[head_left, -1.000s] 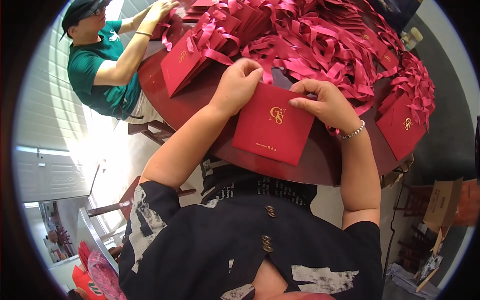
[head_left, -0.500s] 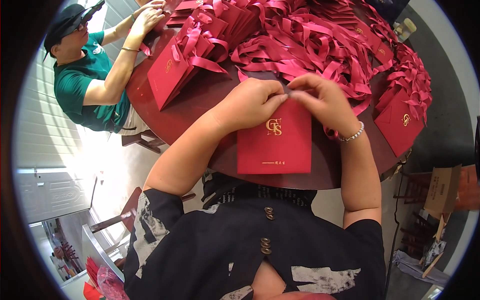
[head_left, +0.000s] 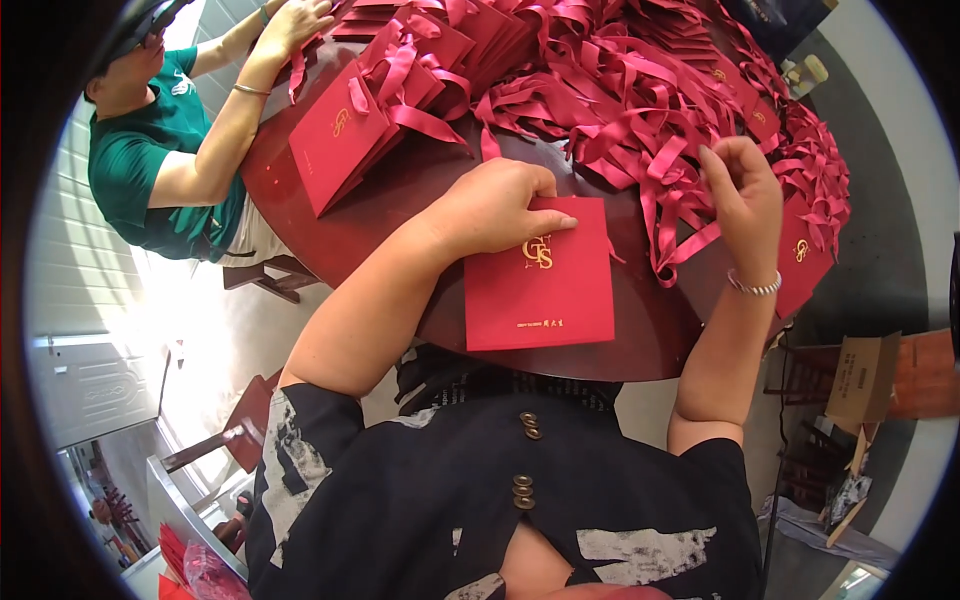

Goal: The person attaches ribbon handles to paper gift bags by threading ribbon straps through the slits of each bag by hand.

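My left hand (head_left: pixel 510 205) pinches the upper edge of a flat red paper gift bag (head_left: pixel 540 300), its thumb lying across the front. The bag has gold print and rests at the near edge of the dark red round table (head_left: pixel 420 190). A bit of red ribbon shows past its right side. My right hand (head_left: pixel 745 190) is raised to the right of the bag, beside a heap of red ribbons (head_left: pixel 640 110). Its thumb and curled forefinger are close together; I cannot make out whether a ribbon is between them.
Finished-looking red bags with ribbon handles (head_left: pixel 340 135) stand at the left; more bags (head_left: pixel 800 240) lie at the right. Across the left side, a co-worker in a green shirt (head_left: pixel 150 170) handles something red. A cardboard box (head_left: pixel 860 380) stands low on the right, and a chair (head_left: pixel 245 430) at lower left.
My right hand has left the bag's top edge and moved right, toward the ribbons. My left hand keeps its grip on the bag, with its thumb now lower over the front.
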`<state>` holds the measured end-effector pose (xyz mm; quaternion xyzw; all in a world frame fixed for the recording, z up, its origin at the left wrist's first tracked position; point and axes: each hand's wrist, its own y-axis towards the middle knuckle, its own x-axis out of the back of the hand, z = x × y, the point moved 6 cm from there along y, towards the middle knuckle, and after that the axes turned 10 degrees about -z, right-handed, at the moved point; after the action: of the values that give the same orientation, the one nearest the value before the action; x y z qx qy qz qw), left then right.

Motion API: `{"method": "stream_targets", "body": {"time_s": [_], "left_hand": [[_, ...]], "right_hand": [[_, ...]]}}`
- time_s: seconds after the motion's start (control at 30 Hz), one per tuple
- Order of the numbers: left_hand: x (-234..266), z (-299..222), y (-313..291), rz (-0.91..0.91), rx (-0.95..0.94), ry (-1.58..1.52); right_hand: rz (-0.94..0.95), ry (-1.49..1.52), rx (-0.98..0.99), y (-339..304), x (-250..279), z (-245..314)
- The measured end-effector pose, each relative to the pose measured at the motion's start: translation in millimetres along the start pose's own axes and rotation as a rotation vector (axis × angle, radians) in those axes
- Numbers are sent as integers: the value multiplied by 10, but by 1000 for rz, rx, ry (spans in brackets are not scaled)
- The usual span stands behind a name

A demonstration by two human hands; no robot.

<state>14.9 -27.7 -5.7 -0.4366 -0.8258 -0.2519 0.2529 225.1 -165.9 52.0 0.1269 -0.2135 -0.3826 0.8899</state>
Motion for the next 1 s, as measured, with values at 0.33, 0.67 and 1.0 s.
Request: {"method": "stream_targets", "body": {"time_s": [0.33,0.67,1.0], "left_hand": [[134,92,-28,-53,65,185],[79,237,11,62,143,34],[75,205,26,209,244,-258]], "right_hand": [[382,-672,283,-386,7,326],[275,-821,510,51,-1196,-146],[429,-223,285,-9,-831,-77]]}}
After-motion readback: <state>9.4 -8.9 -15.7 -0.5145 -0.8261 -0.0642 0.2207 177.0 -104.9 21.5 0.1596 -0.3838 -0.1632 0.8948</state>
